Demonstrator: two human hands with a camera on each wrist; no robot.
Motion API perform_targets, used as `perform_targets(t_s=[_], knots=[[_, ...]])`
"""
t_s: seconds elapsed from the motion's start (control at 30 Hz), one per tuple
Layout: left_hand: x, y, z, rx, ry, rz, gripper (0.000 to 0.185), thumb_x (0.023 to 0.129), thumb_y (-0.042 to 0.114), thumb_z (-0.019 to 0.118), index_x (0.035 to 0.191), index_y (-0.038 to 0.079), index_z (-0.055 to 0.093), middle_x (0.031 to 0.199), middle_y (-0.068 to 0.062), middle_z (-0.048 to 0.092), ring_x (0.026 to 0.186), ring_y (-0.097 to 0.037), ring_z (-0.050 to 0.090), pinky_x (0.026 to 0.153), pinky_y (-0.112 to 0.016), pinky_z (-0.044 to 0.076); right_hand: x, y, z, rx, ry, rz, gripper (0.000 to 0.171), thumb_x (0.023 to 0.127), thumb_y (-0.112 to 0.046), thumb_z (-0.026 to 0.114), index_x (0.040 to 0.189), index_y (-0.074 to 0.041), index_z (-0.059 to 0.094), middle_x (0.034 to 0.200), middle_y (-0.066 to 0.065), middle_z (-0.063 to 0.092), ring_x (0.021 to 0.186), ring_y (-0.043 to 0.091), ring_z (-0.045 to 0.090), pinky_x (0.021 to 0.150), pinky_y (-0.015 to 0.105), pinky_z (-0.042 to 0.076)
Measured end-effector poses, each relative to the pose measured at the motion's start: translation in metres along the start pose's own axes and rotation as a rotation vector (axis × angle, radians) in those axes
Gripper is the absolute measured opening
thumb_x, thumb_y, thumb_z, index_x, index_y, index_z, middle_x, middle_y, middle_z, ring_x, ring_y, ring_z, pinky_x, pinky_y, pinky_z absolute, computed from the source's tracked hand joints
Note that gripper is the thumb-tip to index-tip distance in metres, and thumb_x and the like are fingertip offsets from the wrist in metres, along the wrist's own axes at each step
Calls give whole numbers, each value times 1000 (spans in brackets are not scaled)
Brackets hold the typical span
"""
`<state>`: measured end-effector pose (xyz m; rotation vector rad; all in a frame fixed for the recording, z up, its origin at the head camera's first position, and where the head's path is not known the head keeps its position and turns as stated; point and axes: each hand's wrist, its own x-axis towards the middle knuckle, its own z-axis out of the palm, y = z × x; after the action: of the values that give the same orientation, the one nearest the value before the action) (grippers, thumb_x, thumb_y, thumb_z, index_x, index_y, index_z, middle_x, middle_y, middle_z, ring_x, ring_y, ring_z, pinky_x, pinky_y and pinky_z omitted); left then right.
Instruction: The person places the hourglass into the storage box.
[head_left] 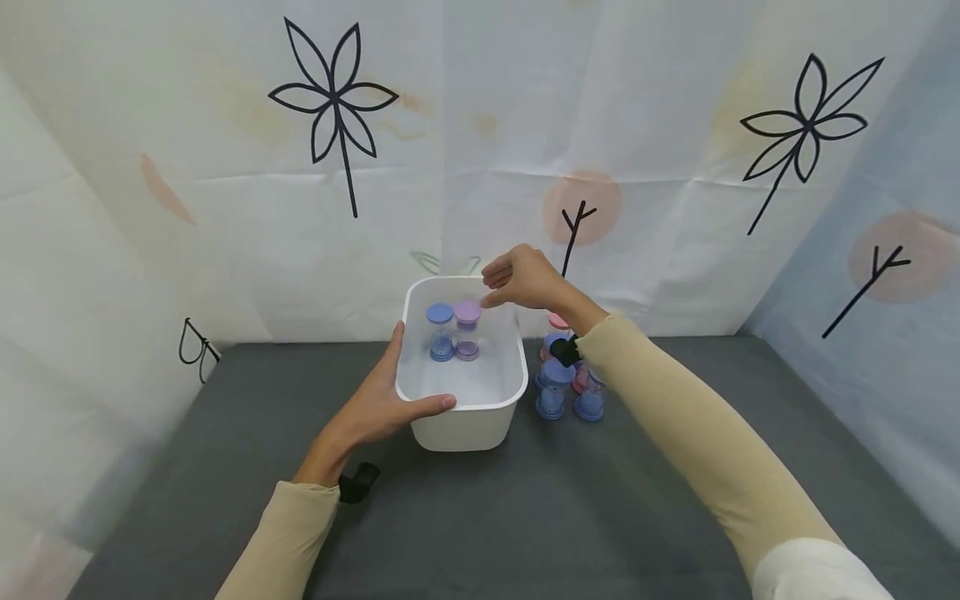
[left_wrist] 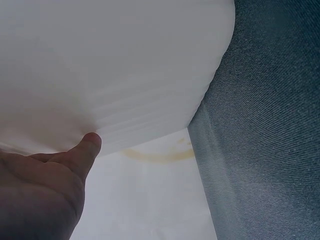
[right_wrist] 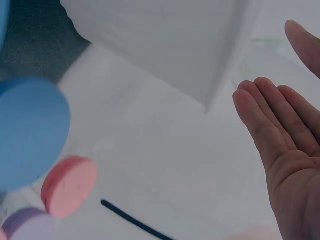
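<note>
A white plastic bin [head_left: 461, 429] stands on the dark table. Inside it, a blue sand timer [head_left: 440, 332] and a purple sand timer [head_left: 467, 329] stand upright side by side. My left hand [head_left: 382, 404] grips the bin's near-left corner, thumb on the front rim and fingers along the left wall; in the left wrist view the hand [left_wrist: 45, 185] lies against the outer wall. Over the bin's right rim is my right hand [head_left: 525, 279], its fingers extended and holding nothing, just beside the purple cap. The right wrist view shows that palm [right_wrist: 295, 175] bare.
Right of the bin stand several more sand timers: blue ones [head_left: 555, 387] in front, a pink cap [head_left: 558, 320] behind, partly hidden by my right wrist. A white printed cloth [head_left: 465, 125] hangs along the table's [head_left: 660, 500] back edge.
</note>
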<state>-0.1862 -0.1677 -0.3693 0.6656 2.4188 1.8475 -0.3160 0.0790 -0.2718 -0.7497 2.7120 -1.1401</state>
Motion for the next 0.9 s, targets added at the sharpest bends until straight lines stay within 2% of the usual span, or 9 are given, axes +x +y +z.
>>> perform_targets(t_s=[0.13,0.3,0.5,0.7,0.9], knots=[[-1,-1,-2,24,5,11,122,78,29,91,161,39,2,151,0,42,116,-31,58,97,-62,44,-30,2,-15,88,30,-38,55,84,-13,85,131,5,64,126,21,67,117,35,65,97,37,52],[-2,-1,-3,23,7,11,122,77,28,91,160,39,3,150,2,42,115,-32,58,97,-61,45,-75,14,-26,187,97,-38,57,84,-18,86,133,1,64,127,15,68,119,30,65,95,36,53],[-2,-2,-2,25,8,10,122,77,28,91,160,39,3,149,2,42,113,-32,59,94,-62,46,-124,40,-29,315,233,-20,55,87,-12,82,135,3,61,131,18,65,120,29,65,91,26,53],[-1,-1,-1,12,3,25,121,77,25,91,160,39,4,150,1,42,111,-28,60,91,-60,49,-161,64,-22,347,368,22,51,88,-13,81,133,5,62,129,23,65,108,10,69,88,19,53],[1,-1,-1,10,4,31,121,77,25,91,160,40,4,150,1,41,112,-31,59,91,-61,49,-182,87,-15,357,432,43,50,89,-13,81,131,7,62,121,16,70,105,11,70,85,21,54]])
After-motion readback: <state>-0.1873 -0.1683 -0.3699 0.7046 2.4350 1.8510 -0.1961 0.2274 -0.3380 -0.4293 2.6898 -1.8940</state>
